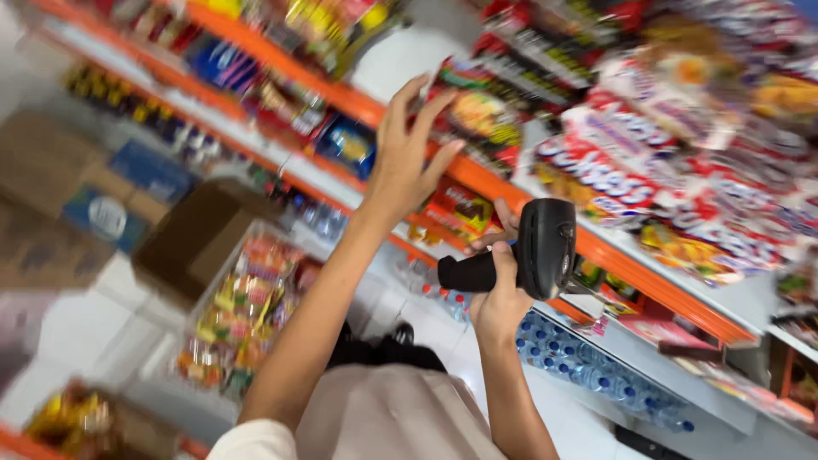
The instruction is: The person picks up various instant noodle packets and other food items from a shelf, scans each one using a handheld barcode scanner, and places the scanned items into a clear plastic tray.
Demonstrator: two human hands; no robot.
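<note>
- Left hand (407,153) raised toward the shelf, fingers spread and open, gripping nothing; fingertips just short of, or perhaps brushing, the snack packs (481,115) — too blurred to tell contact.
- Packs lie just beyond the left fingertips, up and to the right of the palm, standing on the orange-edged shelf (358,104).
- Right hand (501,294) lower and nearer the body, closed around the handle of a black scanner (532,251).
- Scanner's long axis roughly level: handle pointing left, head on the right, close to the orange shelf edge and facing it.
- Left hand clearly nearer the packs; right hand below and to the right of it, the two well apart.
- Small red pack (456,209) sits on the shelf below, between the two hands.
- Nothing between the left fingers and the packs.
- Red-and-white wrapped bars (613,162) fill the shelf to the right of the scanner.
- Bottles with blue caps (588,366) stand low, beneath the right hand.
- Open cardboard box (196,234) on the floor at left; beside it a clear bin (247,307) of bright sweets, both well away from the hands.
- Whole view tilted and blurred, so finer detail unreadable.
</note>
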